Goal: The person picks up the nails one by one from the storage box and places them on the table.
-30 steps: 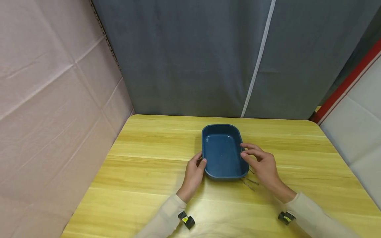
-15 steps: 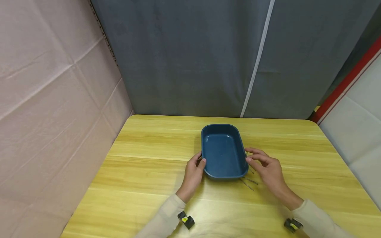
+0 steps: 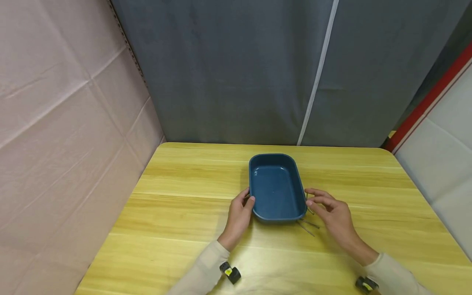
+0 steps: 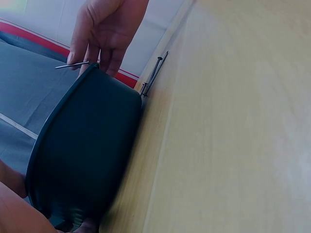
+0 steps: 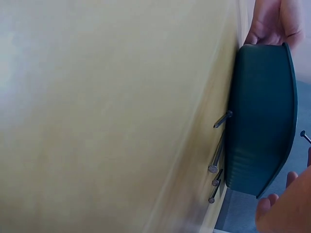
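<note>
A deep blue rectangular tray (image 3: 278, 190) sits on the wooden table, with no contents visible inside. My left hand (image 3: 237, 219) grips its left side, thumb at the rim and fingers against the outer wall. Beside the right rim, my right hand (image 3: 336, 215) pinches a thin metal nail (image 4: 72, 65) between thumb and fingers; the nail's head (image 5: 303, 133) shows in the right wrist view. Several more nails (image 5: 216, 158) lie by the tray's near right corner, partly hidden by it in the head view.
The wooden table (image 3: 184, 229) stretches out around the tray. A grey curtain (image 3: 228, 82) hangs behind its far edge. Pale sheeting (image 3: 73, 164) covers the left side, and a white panel with a red border (image 3: 442, 98) stands at the right.
My right hand has drawn back from over the right rim, moving right and toward me, still pinching the nail. The left hand and the tray have stayed almost in place.
</note>
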`<action>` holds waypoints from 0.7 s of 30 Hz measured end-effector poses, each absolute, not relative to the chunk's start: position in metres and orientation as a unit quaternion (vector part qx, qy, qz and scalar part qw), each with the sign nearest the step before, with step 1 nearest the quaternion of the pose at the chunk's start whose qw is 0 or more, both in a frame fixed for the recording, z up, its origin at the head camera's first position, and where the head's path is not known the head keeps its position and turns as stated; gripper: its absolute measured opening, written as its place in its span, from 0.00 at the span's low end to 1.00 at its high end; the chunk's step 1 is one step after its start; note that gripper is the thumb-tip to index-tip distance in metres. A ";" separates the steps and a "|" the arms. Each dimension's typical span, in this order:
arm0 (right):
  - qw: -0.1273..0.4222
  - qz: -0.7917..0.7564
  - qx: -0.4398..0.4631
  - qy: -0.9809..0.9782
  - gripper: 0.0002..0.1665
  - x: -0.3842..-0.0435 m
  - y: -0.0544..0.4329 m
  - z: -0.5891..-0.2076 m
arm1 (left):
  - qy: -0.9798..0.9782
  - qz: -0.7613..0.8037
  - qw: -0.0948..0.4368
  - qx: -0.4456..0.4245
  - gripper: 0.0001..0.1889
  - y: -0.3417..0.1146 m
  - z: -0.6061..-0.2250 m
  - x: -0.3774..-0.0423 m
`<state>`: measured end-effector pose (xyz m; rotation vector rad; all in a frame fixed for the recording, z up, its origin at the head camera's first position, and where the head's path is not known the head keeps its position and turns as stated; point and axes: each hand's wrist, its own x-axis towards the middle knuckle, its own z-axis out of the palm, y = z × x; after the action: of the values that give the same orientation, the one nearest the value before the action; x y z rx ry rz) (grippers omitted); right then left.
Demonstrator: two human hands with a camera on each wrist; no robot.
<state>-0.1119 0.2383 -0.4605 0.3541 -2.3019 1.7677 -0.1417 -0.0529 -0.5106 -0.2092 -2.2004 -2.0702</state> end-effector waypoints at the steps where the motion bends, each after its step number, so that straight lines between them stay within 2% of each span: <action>1: 0.109 0.601 0.121 -0.783 0.09 -0.112 0.239 -0.461 | -0.726 -0.682 0.058 -0.071 0.26 -0.053 -0.514 -0.143; 4: 0.108 0.602 0.123 -0.781 0.08 -0.111 0.240 -0.462 | -0.726 -0.681 0.060 -0.073 0.26 -0.053 -0.521 -0.147; 11: 0.104 0.598 0.126 -0.784 0.06 -0.106 0.243 -0.464 | -0.724 -0.687 0.035 -0.051 0.25 -0.050 -0.490 -0.134; 15: 0.100 0.591 0.131 -0.790 0.05 -0.102 0.246 -0.468 | -0.722 -0.688 0.046 -0.063 0.26 -0.051 -0.498 -0.138; 19: 0.093 0.579 0.127 -0.800 0.05 -0.098 0.250 -0.472 | -0.727 -0.685 0.015 -0.027 0.26 -0.048 -0.482 -0.132; 21: 0.088 0.574 0.123 -0.805 0.05 -0.097 0.252 -0.474 | -0.728 -0.685 0.018 -0.032 0.26 -0.048 -0.483 -0.132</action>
<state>-0.0973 0.2518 -0.4737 0.3659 -2.3959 1.7083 -0.1319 -0.0482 -0.4833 -0.0981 -2.2605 -2.1263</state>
